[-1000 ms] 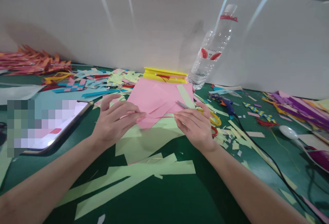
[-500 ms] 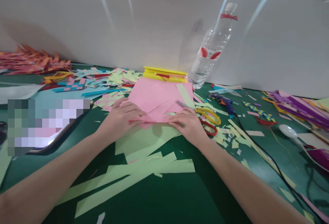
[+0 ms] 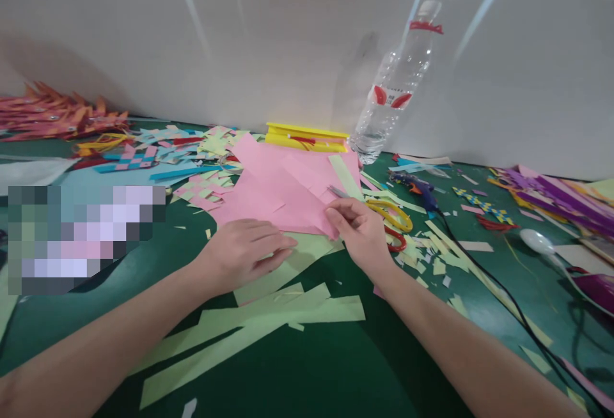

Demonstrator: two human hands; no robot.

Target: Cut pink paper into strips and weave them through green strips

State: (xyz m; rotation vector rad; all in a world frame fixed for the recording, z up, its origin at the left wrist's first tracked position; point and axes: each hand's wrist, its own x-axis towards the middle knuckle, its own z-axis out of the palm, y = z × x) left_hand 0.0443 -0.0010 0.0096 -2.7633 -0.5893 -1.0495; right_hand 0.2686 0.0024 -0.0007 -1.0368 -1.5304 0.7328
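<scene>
A sheet of pink paper (image 3: 273, 191) lies turned at an angle over more pink paper (image 3: 348, 165). My right hand (image 3: 362, 229) pinches the sheet's lower right corner between thumb and fingers. Scissors with a yellow and a red handle (image 3: 400, 216) lie just behind that hand, their blade tip showing to its left. At the sheet's lower left edge, my left hand (image 3: 247, 248) hovers with its fingers loosely stretched and apart, holding nothing. Under both hands are pale green sheets (image 3: 273, 277), with long green strips (image 3: 283, 309) nearer to me.
A clear bottle (image 3: 396, 85) leans against the wall beside a folded yellow paper piece (image 3: 307, 135). On the right are a glue gun (image 3: 417, 188) with its black cord, and a white spoon (image 3: 537, 242). A blurred-out device (image 3: 86, 239) lies left, near woven paper scraps (image 3: 201, 191).
The pink sheet has turned and its front edge, held by both hands before, now lies flatter. My left hand has let go and come nearer; my right hand keeps a corner.
</scene>
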